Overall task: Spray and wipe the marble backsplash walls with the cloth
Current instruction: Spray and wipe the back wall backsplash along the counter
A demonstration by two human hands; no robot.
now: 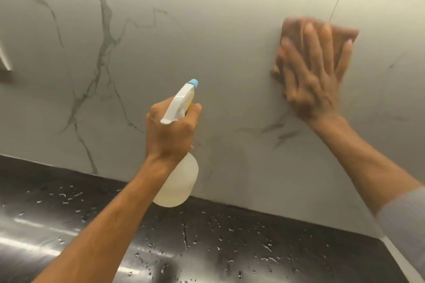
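The grey marble backsplash wall (207,41) with dark veins fills the upper view. My left hand (169,131) grips the neck of a translucent spray bottle (179,181) with a white trigger head and blue nozzle, pointed at the wall. My right hand (315,71) lies flat with its fingers spread on a folded brownish cloth (292,27), pressing it against the wall at the upper right, next to a thin tile seam. The hand and cloth look blurred.
A black glossy countertop (207,248) runs below the wall, dotted with water droplets. A pale edge (400,257) borders it at the lower right. Some metal fixture (4,62) shows at the far left.
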